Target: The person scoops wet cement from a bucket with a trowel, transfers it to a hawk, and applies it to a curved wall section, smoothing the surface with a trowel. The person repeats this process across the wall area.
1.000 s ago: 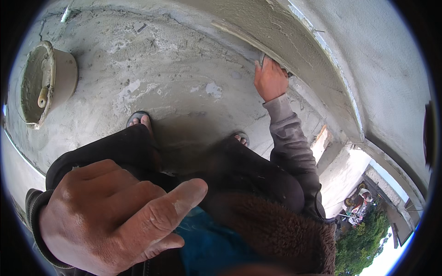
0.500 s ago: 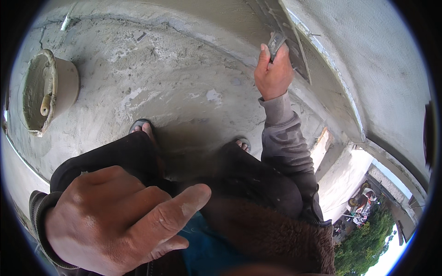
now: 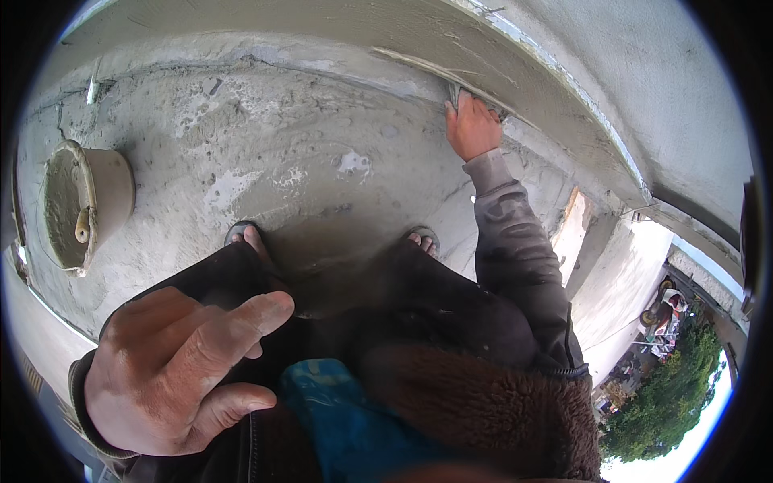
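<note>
My right hand (image 3: 475, 129) is closed round the handle of a plastering float (image 3: 427, 66). The float's long, thin blade shows almost edge-on, lying against the wet grey plaster of the low wall (image 3: 338, 34) near its foot. My left hand (image 3: 165, 374) hangs in the near left, over my left leg. Its index finger and thumb stand apart and the other fingers are partly curled; I see nothing in it.
A bucket (image 3: 115, 189) with grey mortar inside and its handle hanging down stands at the left. My sandalled feet (image 3: 423, 239) rest on the rough, mortar-smeared floor (image 3: 314, 121). At the lower right, a tree (image 3: 664, 402) and a parked motorbike (image 3: 664, 318) show far below.
My right hand has moved the float down the wall, and its blade has turned from showing its broad side to nearly edge-on. My left hand has drawn back leftward, thumb spread wider.
</note>
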The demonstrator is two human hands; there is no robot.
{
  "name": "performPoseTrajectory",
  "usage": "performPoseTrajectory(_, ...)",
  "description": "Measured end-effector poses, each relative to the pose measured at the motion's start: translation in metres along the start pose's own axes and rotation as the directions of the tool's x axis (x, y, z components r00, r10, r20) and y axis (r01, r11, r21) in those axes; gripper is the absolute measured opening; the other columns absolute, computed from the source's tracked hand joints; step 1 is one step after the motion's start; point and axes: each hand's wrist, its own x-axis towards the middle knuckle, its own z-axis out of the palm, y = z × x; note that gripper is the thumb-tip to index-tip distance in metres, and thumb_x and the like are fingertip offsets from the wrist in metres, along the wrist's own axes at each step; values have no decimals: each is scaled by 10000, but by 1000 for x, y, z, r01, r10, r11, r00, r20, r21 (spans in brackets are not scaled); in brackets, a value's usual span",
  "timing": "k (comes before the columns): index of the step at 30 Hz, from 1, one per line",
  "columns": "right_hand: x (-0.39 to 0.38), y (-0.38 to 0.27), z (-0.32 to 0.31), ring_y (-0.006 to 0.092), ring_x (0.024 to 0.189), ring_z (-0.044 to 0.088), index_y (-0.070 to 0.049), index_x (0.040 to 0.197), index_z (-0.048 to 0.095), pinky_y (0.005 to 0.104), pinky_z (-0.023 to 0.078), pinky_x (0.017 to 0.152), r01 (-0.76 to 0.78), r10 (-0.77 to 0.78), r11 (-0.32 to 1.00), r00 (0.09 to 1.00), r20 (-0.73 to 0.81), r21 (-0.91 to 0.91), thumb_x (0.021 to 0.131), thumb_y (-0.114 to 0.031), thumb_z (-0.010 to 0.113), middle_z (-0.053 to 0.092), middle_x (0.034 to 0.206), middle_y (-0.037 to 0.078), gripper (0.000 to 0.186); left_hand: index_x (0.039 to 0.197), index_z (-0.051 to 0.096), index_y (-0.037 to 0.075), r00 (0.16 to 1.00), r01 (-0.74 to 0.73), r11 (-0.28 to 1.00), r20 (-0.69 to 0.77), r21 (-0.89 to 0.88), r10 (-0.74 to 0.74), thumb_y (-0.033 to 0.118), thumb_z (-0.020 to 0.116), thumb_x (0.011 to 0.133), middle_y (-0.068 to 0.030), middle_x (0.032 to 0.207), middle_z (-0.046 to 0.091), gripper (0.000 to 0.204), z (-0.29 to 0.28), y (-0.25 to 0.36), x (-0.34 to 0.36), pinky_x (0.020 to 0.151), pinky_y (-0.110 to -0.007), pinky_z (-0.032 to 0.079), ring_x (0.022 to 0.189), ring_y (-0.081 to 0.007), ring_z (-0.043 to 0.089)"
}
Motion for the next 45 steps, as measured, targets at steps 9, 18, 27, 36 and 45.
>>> performPoseTrajectory(9, 33, -18, -73, 304, 700, 631, -53, 988, 584, 460, 477, 629, -24, 48, 989, 984, -169, 146, 876, -254, 636, 617, 737, 110, 235, 1304, 525, -26, 1000, 4, 1000, 11, -8, -4, 436, 656, 855, -78, 746, 651, 657, 2, 2, 5, 625, -304, 508, 639, -192, 633)
performPoseTrajectory(18, 16, 3, -147, 321, 612, 606, -30, 996, 598, 408, 464, 549, -49, 127, 976, 920, -372, 213, 862, -186, 666, 607, 720, 128, 216, 1305, 514, -28, 998, 53, 997, 28, -50, -52, 467, 625, 879, -96, 757, 646, 662, -1, 1, 6, 643, -307, 512, 660, -202, 632)
performPoseTrajectory(27, -38, 27, -36, 291, 959, 635, -54, 1149, 592, 457, 445, 853, -44, 49, 998, 994, -100, 50, 875, -232, 635, 661, 986, 128, 329, 1319, 499, -55, 976, 203, 972, -54, -116, -211, 327, 659, 901, -162, 894, 670, 589, -1, 18, -5, 676, -316, 530, 716, -223, 653)
performPoseTrajectory(36, -40, 69, -30, 266, 797, 612, -80, 1039, 586, 417, 419, 710, -113, 120, 991, 988, -97, 75, 872, -231, 644, 615, 811, 73, 232, 1360, 442, -61, 970, 228, 965, -59, -128, -237, 270, 582, 968, -145, 805, 628, 532, 7, 13, 20, 685, -298, 501, 695, -196, 623)
performPoseTrajectory(45, -57, 92, -153, 202, 639, 568, -39, 1049, 620, 331, 397, 554, -190, 373, 851, 875, -308, 490, 948, -224, 604, 578, 722, 46, 211, 1381, 423, -53, 960, 262, 959, -75, -110, -271, 285, 541, 994, -118, 801, 621, 526, 14, 14, 50, 723, -288, 479, 720, -167, 589)
